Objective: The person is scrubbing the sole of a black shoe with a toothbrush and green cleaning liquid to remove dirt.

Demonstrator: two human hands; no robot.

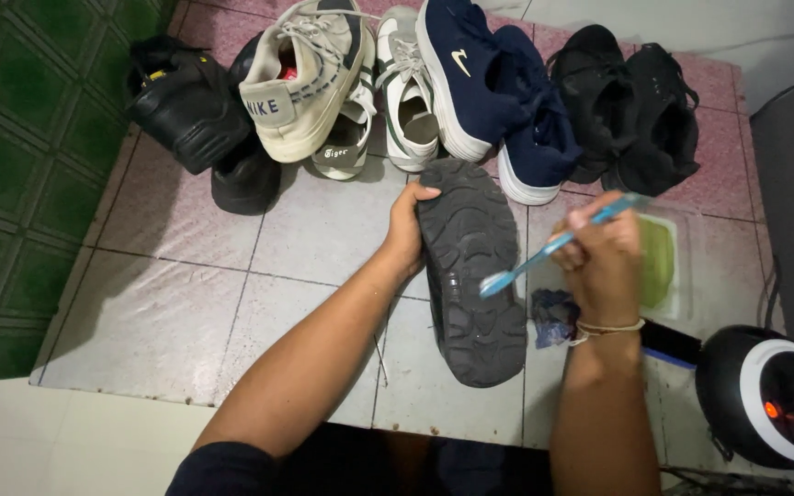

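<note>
Lying between hands [406, 234]: upturned shoe [470, 276]

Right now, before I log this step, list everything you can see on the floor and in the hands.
Upturned shoe: one, dark grey sole facing up, centre of the tiled floor.
Toothbrush: one, light blue, bristle end over the sole.
Black shoes, left: two, back row, far left.
Cream sneaker: one, resting on the others.
White sneakers with green trim: two, back middle.
Navy sneakers: two, white soles, back row.
Black shoes, right: two, back right.
Clear tub: one, green contents, behind the right hand.
Crumpled bluish wrapper: one, beside the sole.
Round black and white appliance: one, lower right.
Left hand: holds the upturned shoe's edge.
Right hand: grips the toothbrush.
</note>
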